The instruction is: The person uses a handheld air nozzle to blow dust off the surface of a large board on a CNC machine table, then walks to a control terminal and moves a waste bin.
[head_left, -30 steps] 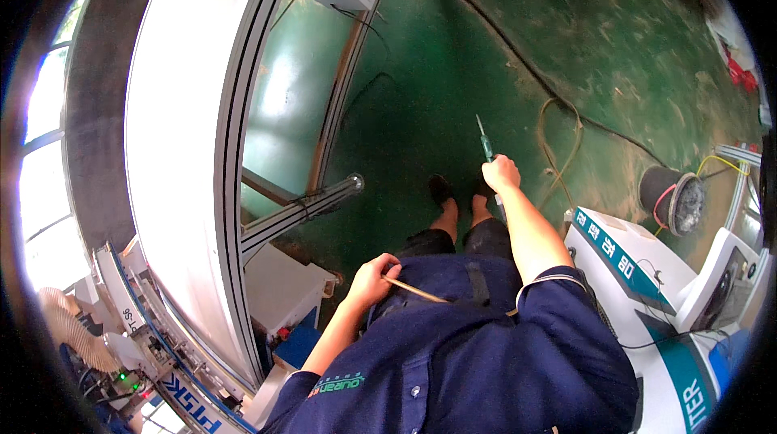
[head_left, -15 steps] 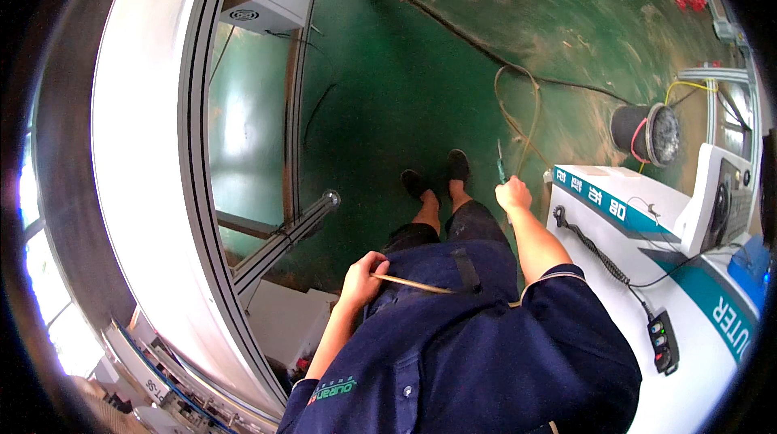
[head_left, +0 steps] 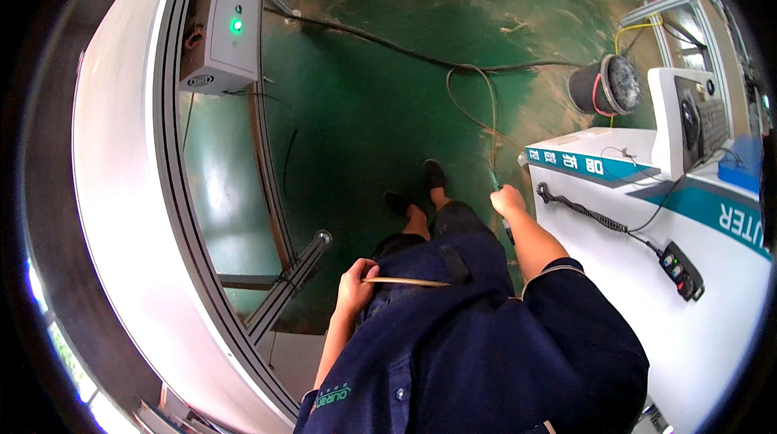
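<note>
Right of centre, your right hand (head_left: 508,201) clenched the slim green rod-shaped tool (head_left: 494,180), pointed outward probably for clearance; lower centre, your left hand (head_left: 354,286) curled at the narrow tan strip (head_left: 409,281), grip unclear.

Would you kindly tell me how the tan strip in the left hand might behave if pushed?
The tan strip is probably light, being thin. It may flex when pushed, given its slight bow, but seems springy rather than limp, running nearly straight.
</note>
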Demonstrator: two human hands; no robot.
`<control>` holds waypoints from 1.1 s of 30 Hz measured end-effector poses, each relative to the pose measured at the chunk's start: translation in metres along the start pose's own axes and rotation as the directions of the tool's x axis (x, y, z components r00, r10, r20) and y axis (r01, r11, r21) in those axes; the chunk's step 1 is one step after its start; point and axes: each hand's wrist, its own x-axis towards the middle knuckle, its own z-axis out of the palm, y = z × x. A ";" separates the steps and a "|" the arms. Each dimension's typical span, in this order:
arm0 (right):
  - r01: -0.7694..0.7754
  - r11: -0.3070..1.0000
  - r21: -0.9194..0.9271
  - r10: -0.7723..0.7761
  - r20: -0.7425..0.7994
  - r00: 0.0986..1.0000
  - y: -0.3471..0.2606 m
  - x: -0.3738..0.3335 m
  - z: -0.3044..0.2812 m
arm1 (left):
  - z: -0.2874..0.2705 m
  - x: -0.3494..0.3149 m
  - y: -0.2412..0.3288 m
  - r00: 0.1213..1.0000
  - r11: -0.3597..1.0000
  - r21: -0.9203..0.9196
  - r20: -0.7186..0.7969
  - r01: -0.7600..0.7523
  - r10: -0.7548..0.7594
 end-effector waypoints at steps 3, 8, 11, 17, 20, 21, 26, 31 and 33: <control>-0.104 0.995 0.006 0.101 0.158 0.982 0.042 -0.007 0.010 | -0.007 0.005 0.003 0.999 0.999 0.013 0.021 -0.050 0.050; -0.274 0.961 0.024 0.270 0.121 0.955 0.074 -0.040 0.025 | -0.016 0.023 0.001 0.989 0.993 0.045 0.100 -0.110 0.105; -0.331 0.940 0.078 0.331 0.008 0.943 0.072 -0.053 0.029 | -0.019 0.033 0.010 0.984 0.990 0.076 0.137 -0.122 0.110; -0.347 0.902 0.257 0.373 -0.058 0.926 0.054 -0.044 0.009 | -0.024 0.059 0.032 0.970 0.979 0.127 0.203 -0.162 0.134; -0.349 0.882 0.316 0.416 -0.178 0.892 0.043 -0.023 -0.008 | -0.026 0.074 0.048 0.970 0.970 0.166 0.197 -0.178 0.144; -0.344 0.879 0.330 0.414 -0.171 0.894 0.039 -0.014 -0.020 | -0.025 0.081 0.056 0.970 0.966 0.175 0.186 -0.189 0.156; -0.312 0.867 0.388 0.414 -0.214 0.885 0.027 0.039 -0.073 | -0.024 0.117 0.078 0.971 0.968 0.145 0.155 -0.206 0.184; -0.267 0.856 0.442 0.344 -0.102 0.934 0.021 0.090 -0.111 | -0.018 0.161 0.150 0.962 0.947 0.192 0.144 -0.257 0.232; -0.259 0.821 0.509 0.351 -0.092 0.932 0.022 0.103 -0.119 | -0.015 0.180 0.170 0.950 0.934 0.192 0.152 -0.300 0.274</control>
